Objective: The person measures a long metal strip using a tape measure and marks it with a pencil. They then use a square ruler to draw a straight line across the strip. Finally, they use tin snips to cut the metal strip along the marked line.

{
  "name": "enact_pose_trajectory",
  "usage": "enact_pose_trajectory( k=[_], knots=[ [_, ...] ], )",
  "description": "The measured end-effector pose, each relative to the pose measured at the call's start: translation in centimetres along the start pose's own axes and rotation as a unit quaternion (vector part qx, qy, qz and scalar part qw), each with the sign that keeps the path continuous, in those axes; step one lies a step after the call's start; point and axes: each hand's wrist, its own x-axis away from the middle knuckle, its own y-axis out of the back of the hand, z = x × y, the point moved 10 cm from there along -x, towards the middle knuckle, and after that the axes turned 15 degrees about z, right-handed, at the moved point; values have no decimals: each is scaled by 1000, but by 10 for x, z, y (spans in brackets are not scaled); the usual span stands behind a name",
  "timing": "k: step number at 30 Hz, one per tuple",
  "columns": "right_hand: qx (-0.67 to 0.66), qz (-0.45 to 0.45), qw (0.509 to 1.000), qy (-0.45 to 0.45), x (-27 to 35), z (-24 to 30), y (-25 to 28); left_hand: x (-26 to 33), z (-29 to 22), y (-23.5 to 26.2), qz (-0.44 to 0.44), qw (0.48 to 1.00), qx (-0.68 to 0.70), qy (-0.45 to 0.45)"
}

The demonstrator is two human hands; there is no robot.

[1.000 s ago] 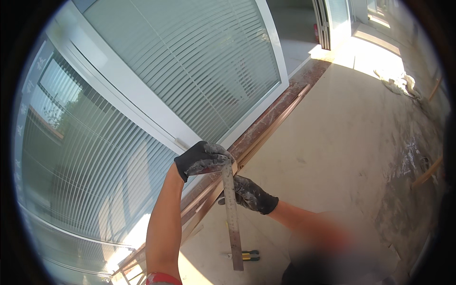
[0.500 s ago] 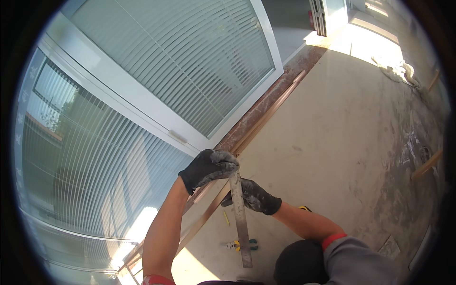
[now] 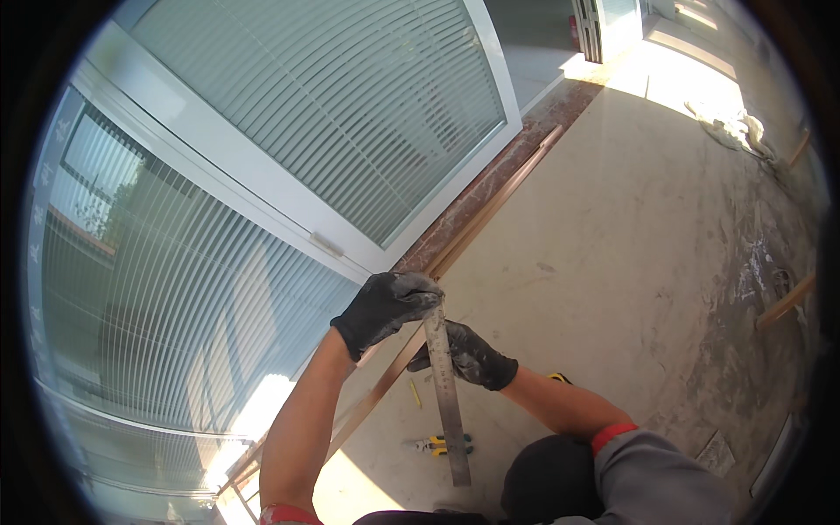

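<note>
Both my hands wear dark work gloves, dusty at the fingers. My left hand (image 3: 389, 311) is closed around the upper end of a worn steel ruler (image 3: 448, 394), whose blade slants down toward me. Under that grip passes a long, thin brown strip (image 3: 376, 394), running from the far right to the near left. Just right of the strip, my right hand (image 3: 472, 354) is closed with its fingertips at the strip's edge. The ruler's blade hides part of those fingers. Beneath the blade's lower half, yellow-handled pliers (image 3: 435, 445) lie on the floor.
A white-framed glass door (image 3: 306, 206) with blinds stands to the left, above a reddish-brown stone sill (image 3: 560, 109). A yellow pencil-like stick (image 3: 416, 393) lies on the concrete floor (image 3: 595, 262). A pale cloth (image 3: 735, 129) is at the far right, near a wooden bar (image 3: 785, 303).
The ruler's lower end has shifted slightly to the right and away from me. Both hands keep their grips and have barely moved.
</note>
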Motion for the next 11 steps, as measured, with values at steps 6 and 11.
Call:
enact_pose_trajectory(
  k=[6, 11],
  knots=[
    [6, -17, 1000, -3, 0, 4, -9, 9, -4, -7, -8, 998, -63, -16],
    [-2, -2, 1000, -12, 3, -2, -2, 9, -4, -10, 16, 999, -43, 15]
  ],
)
